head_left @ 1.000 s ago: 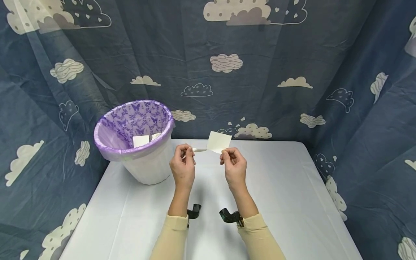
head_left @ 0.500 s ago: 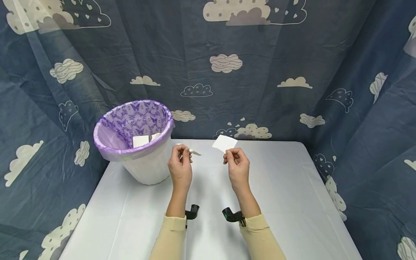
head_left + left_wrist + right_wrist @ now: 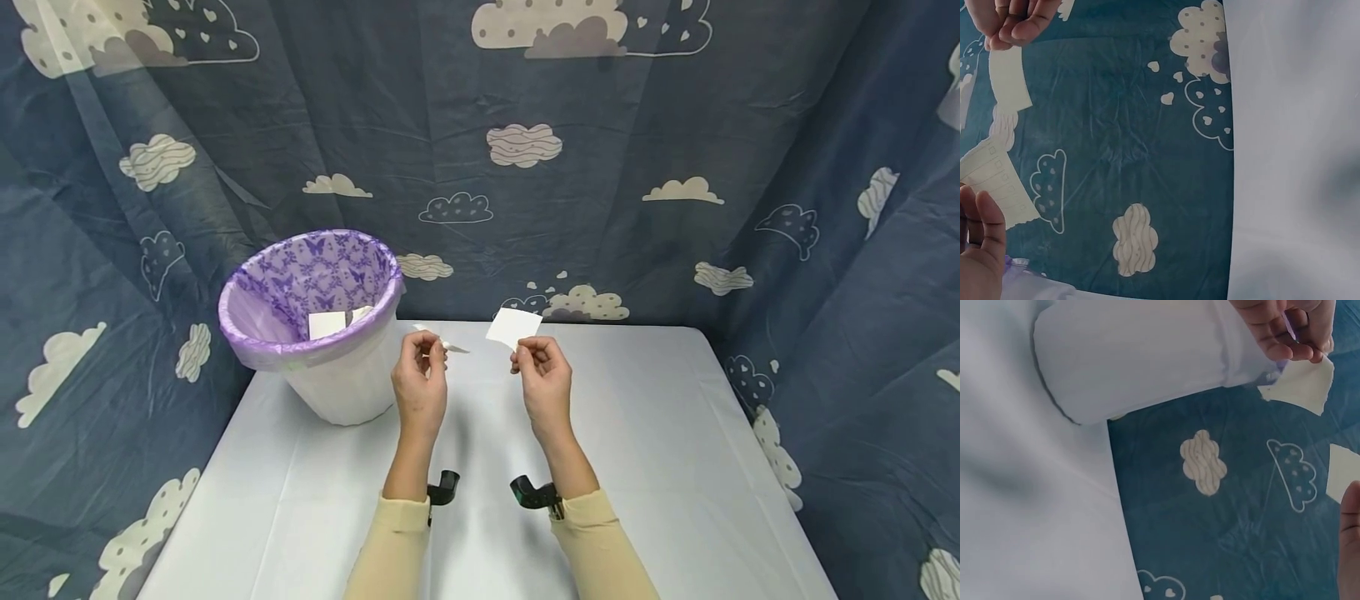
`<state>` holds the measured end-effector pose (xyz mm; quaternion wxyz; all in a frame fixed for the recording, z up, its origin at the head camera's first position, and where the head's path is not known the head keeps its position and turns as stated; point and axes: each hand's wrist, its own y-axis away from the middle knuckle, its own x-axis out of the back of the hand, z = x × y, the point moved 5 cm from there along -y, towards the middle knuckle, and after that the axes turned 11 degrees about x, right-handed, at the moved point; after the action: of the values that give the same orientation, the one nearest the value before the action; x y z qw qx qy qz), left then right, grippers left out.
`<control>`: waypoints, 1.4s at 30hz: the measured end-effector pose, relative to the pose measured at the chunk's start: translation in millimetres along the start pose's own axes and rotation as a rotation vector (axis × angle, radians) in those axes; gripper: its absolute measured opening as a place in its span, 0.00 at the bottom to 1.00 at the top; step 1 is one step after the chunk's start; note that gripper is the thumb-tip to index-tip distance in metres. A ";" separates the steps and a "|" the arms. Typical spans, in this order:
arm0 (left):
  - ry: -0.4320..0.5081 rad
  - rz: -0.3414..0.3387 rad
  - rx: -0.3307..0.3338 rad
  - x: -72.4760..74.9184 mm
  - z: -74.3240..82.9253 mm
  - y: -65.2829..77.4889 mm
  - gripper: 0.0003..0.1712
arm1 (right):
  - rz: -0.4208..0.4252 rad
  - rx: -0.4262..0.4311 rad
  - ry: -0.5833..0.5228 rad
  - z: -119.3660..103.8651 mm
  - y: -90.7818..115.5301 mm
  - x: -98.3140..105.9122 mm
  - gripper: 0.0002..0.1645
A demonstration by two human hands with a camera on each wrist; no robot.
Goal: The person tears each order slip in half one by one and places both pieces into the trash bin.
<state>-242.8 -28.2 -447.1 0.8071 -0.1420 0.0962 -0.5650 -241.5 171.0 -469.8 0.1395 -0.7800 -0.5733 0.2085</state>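
Note:
My left hand (image 3: pixel 420 379) pinches a torn piece of paper (image 3: pixel 456 347), seen almost edge-on in the head view. In the left wrist view this left piece (image 3: pixel 1000 184) shows faint printed lines, small boxes and a ragged lower edge. Between thumb and fingers, my right hand (image 3: pixel 545 379) holds a second, roughly square piece of paper (image 3: pixel 513 326) whose visible side looks blank. Both hands are raised over the table at about the same height, with a gap between the two pieces. The right wrist view shows the left hand's paper (image 3: pixel 1302 386) curving below its fingertips.
To the left of my hands stands a white bin (image 3: pixel 345 387) with a purple butterfly-patterned liner (image 3: pixel 322 267) folded over its rim. Inside it are white pieces of paper (image 3: pixel 326 324). A white cloth covers the table (image 3: pixel 637 467), and a dark blue cloud-print curtain (image 3: pixel 585 108) surrounds it.
The hands have drawn slightly apart, widening the gap between the two pieces. The right piece has tilted, and the left one has turned in the fingers' grip. The bin stands where it was.

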 end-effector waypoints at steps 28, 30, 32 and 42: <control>-0.170 0.235 -0.214 73.9 51.6 -34.1 0.05 | -0.198 0.120 -0.059 -25.2 -27.9 -89.9 0.05; -0.171 0.267 -0.210 82.8 50.8 -37.3 0.05 | -0.213 0.126 -0.061 -25.5 -29.0 -98.0 0.04; -0.173 0.298 -0.203 91.6 50.1 -40.0 0.05 | -0.230 0.130 -0.062 -26.7 -30.1 -106.4 0.04; -0.176 0.362 -0.185 118.3 50.4 -50.8 0.06 | -0.324 0.139 -0.057 -33.1 -36.1 -152.8 0.06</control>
<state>-231.2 -149.6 -381.9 0.8843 -0.2445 0.1006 -0.3849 -294.7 37.1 -399.1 0.2087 -0.6597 -0.6793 0.2446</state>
